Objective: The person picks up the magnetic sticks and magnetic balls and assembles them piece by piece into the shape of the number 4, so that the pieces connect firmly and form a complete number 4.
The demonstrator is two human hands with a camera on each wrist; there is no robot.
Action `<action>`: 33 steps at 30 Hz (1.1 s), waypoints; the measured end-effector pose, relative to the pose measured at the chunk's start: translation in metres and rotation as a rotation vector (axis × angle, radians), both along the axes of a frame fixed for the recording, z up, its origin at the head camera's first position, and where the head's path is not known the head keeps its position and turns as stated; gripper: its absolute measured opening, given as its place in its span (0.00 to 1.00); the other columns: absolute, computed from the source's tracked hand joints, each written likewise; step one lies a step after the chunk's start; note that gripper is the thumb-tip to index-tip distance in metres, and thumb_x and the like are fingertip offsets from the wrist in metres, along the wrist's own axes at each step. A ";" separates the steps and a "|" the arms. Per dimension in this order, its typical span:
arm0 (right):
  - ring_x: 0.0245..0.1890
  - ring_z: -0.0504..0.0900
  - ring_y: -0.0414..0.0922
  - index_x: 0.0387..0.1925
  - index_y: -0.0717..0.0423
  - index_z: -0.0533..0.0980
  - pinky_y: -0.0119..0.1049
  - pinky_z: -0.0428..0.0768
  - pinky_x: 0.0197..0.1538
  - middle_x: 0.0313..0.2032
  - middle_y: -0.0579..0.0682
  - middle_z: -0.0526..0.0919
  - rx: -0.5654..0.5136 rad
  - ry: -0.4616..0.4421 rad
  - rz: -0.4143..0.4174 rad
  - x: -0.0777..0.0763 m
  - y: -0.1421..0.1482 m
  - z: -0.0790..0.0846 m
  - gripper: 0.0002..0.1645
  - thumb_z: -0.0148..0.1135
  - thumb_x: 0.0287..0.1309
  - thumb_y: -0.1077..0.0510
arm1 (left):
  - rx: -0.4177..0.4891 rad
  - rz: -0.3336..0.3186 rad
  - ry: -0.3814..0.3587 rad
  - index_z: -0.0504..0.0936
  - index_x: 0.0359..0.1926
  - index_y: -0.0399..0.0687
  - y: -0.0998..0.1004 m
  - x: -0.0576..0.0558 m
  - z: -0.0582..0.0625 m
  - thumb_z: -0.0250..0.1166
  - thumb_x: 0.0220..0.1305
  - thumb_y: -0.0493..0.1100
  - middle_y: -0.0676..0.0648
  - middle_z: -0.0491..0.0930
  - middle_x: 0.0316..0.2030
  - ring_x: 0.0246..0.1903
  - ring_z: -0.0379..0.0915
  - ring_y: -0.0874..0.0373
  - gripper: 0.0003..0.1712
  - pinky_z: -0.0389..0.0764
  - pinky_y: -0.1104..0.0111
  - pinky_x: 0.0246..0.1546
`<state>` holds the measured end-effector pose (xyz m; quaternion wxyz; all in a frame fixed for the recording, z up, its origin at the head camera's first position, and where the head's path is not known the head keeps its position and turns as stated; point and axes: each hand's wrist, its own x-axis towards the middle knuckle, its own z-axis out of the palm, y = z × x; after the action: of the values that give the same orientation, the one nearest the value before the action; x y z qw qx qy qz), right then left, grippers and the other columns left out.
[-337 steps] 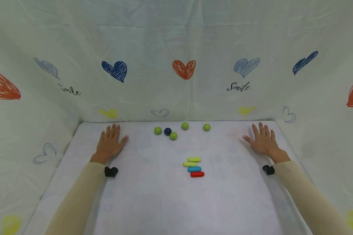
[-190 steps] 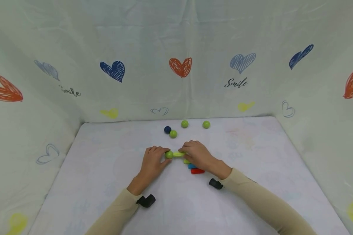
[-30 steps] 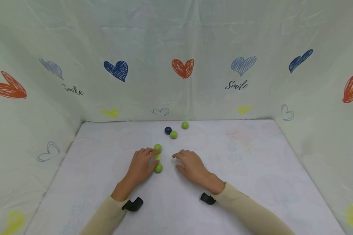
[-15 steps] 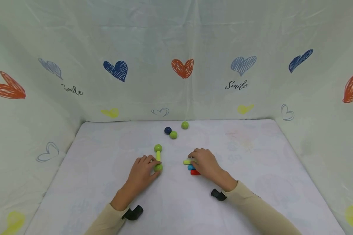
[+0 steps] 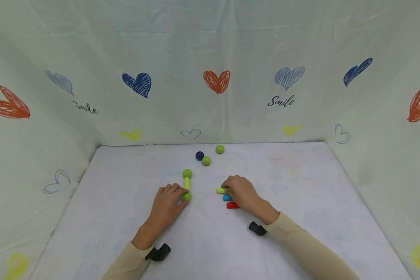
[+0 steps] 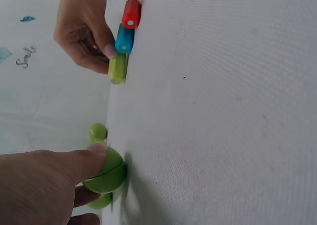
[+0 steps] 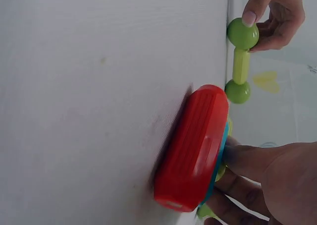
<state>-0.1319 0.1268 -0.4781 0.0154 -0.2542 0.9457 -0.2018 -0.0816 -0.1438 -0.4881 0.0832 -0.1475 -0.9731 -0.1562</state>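
Two green balls [image 5: 187, 173] (of four) have joined one rod [image 5: 187, 183].

Three rods [image 5: 227, 198] side by side; ball-ended rod [image 5: 187, 183] at their 10 o'clock, loose balls [image 5: 206, 160] at 11 on table [image 5: 210, 241].

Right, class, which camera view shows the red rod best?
The right wrist view: the red rod looks large there, its whole length showing with nothing in front. In the head view it is small and partly hidden by the right hand. The left wrist view shows it small, nearly end-on.
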 end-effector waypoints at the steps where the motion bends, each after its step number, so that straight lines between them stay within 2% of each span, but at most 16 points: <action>1: 0.38 0.83 0.46 0.42 0.54 0.90 0.39 0.82 0.44 0.37 0.46 0.87 -0.004 0.006 0.008 0.000 -0.001 0.000 0.09 0.78 0.59 0.63 | 0.005 0.006 0.002 0.90 0.48 0.47 0.000 -0.001 -0.001 0.83 0.56 0.44 0.49 0.84 0.42 0.46 0.79 0.49 0.19 0.78 0.51 0.52; 7: 0.39 0.83 0.47 0.43 0.55 0.89 0.40 0.82 0.44 0.38 0.47 0.88 -0.039 0.066 0.099 0.001 -0.016 0.002 0.10 0.77 0.59 0.64 | 0.022 0.031 0.005 0.90 0.48 0.47 -0.003 -0.004 -0.002 0.83 0.56 0.44 0.49 0.84 0.43 0.46 0.79 0.49 0.19 0.78 0.51 0.52; 14: 0.39 0.83 0.45 0.42 0.52 0.89 0.37 0.81 0.44 0.38 0.45 0.88 -0.032 0.120 0.180 0.001 -0.038 -0.003 0.08 0.76 0.60 0.60 | 0.018 0.044 -0.034 0.90 0.50 0.47 -0.002 -0.006 0.001 0.82 0.58 0.44 0.49 0.84 0.44 0.47 0.79 0.49 0.19 0.77 0.51 0.53; 23: 0.40 0.83 0.44 0.44 0.51 0.89 0.36 0.82 0.45 0.40 0.45 0.88 -0.068 0.127 0.196 0.000 -0.056 -0.003 0.09 0.75 0.62 0.60 | 0.025 0.044 -0.041 0.90 0.50 0.47 -0.001 -0.009 0.001 0.82 0.58 0.44 0.49 0.84 0.45 0.48 0.79 0.49 0.19 0.77 0.50 0.55; 33: 0.40 0.83 0.44 0.45 0.52 0.89 0.34 0.81 0.44 0.40 0.45 0.88 -0.051 0.100 0.204 0.000 -0.068 -0.003 0.09 0.75 0.63 0.62 | 0.033 0.049 -0.040 0.90 0.50 0.46 0.000 -0.007 0.001 0.82 0.58 0.44 0.47 0.84 0.45 0.49 0.80 0.48 0.20 0.77 0.50 0.54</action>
<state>-0.1320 0.0590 -0.4809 -0.0180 -0.3592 0.9091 -0.2102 -0.0885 -0.1443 -0.4871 0.0698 -0.1190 -0.9752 -0.1732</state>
